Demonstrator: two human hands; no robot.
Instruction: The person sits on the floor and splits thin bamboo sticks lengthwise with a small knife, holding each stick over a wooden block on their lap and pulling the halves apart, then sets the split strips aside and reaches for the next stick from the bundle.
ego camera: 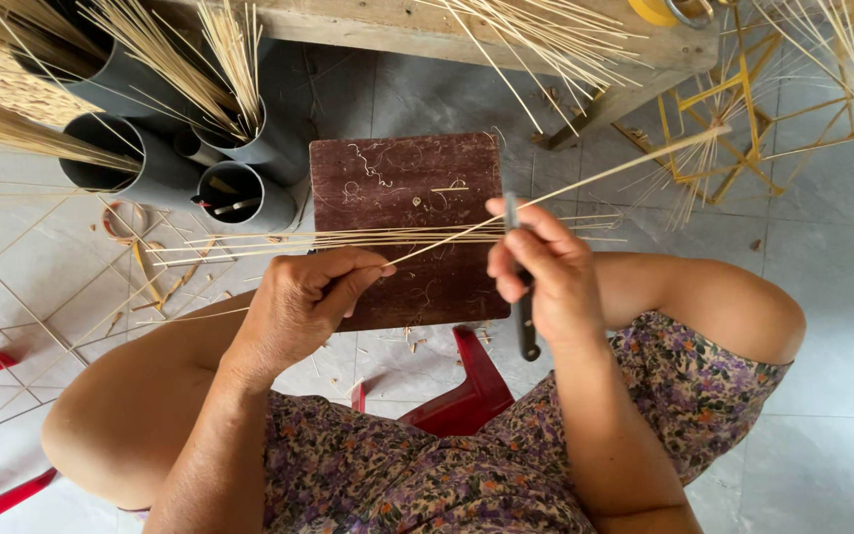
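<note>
A dark brown wooden board (402, 198) is seen set on a red plastic stool (471, 381) and is taken as the reference for all positions below. At the board's near left corner, the left hand (303, 307) is closed in a pinch, with thumb and forefinger pressed together on the near end of a thin bamboo strip (585, 180). From that pinch, the strip is carried up and to the right across the board and well beyond its right edge, ending above the tiled floor (822, 297). At the board's right edge, the right hand (541, 272) is curled around a knife (524, 326), whose dark handle is seen projecting below the fist; the blade is held upright and is met by the strip just above the fingers. A loose bundle of bamboo strips (348, 239) is laid flat across the middle of the board, overhanging both sides. To the left of the board, 3 grey plastic pipes (165, 163) are stood upright, with bunches of bamboo sticks held in them. Beyond the board's far edge, a wooden bench (447, 30) is noted, with further sticks resting on it. To the far right of the board, a yellow bamboo frame (733, 109) is observed on the floor. Small shavings are scattered on the tiles near the board's near edge.
</note>
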